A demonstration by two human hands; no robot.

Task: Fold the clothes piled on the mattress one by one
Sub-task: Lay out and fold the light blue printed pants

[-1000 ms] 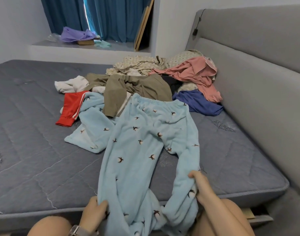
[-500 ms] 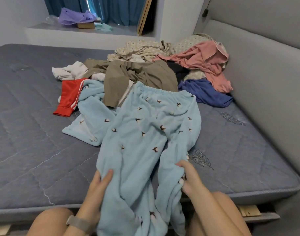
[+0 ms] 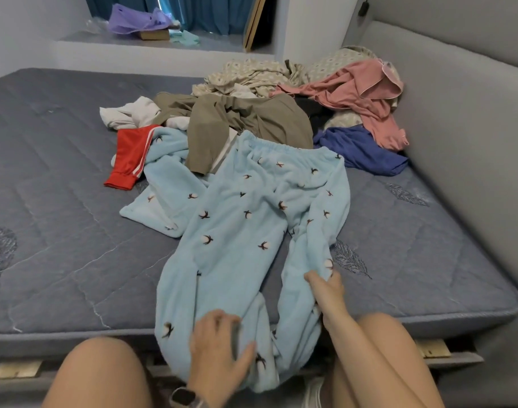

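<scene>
Light blue fleece trousers (image 3: 251,219) with a dark bird print lie lengthwise on the grey mattress (image 3: 60,231), waistband far, both legs hanging over the near edge. My left hand (image 3: 219,348) lies spread flat on the left leg at the mattress edge. My right hand (image 3: 325,287) pinches the outer edge of the right leg. Behind the trousers sits the pile: a matching blue fleece top (image 3: 166,195), a red piece with white stripes (image 3: 128,160), an olive garment (image 3: 246,122), a white one (image 3: 128,113), a pink one (image 3: 360,95), a dark blue one (image 3: 360,148) and a patterned beige one (image 3: 251,75).
A padded grey headboard (image 3: 457,113) runs along the right side. A ledge (image 3: 151,45) beyond the mattress holds a purple bag (image 3: 134,20) under blue curtains. My bare knees (image 3: 104,372) are at the mattress's near edge, above the wooden slats (image 3: 16,369).
My left hand slid right and down along the left trouser leg to the mattress edge and now lies flat. My right hand stays on the right leg's edge, and the legs lie straighter.
</scene>
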